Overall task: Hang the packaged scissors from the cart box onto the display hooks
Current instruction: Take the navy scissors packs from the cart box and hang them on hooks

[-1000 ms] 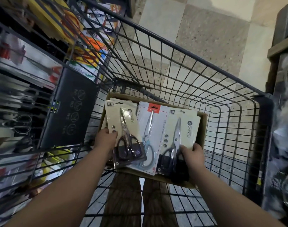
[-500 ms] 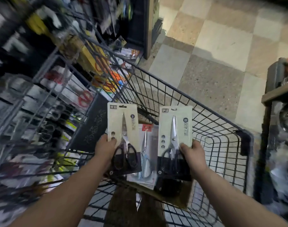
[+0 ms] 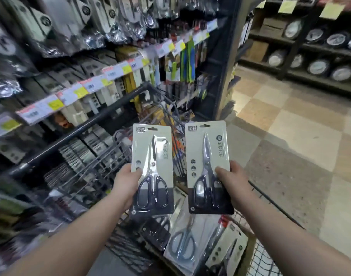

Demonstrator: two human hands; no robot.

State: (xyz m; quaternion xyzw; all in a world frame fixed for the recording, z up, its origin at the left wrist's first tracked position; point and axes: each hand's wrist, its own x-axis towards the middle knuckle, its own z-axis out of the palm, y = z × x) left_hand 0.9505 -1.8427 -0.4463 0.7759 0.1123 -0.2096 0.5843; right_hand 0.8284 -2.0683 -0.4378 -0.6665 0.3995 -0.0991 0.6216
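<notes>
While both arms reach forward over the cart point(image 3: 85, 126), each hand holds one carded pair of scissors upright, side by side, faces toward the camera.

Left hand point(image 3: 126, 183): thumb curled over the front left edge of the left pack point(image 3: 153, 168); fingers behind the card, out of sight. Black-handled scissors, blades pointing up, hang slot at top.

Right hand point(image 3: 233, 181): thumb pressed on the front right edge of the right pack point(image 3: 207, 166); fingers hidden behind. Same cream card with dark lower band, black handles, blades up.

The packs are near each other with a narrow gap between them, not touching. Both are raised clear of the box point(image 3: 249, 248), which sits in the cart below them; only its brown cardboard edge shows at lower right. In the box lies a pack of grey-handled scissors point(image 3: 182, 246), flat, with further packs beside it, partly cut off.

Left of the cart, the display wall point(image 3: 75, 62) carries rows of hanging packaged goods, badly blurred; individual hooks cannot be made out. A strip of price tags point(image 3: 115, 71), white and yellow, runs across it.

Right: checkered tile floor point(image 3: 294, 136), dark shelving point(image 3: 326, 51) with round items.
</notes>
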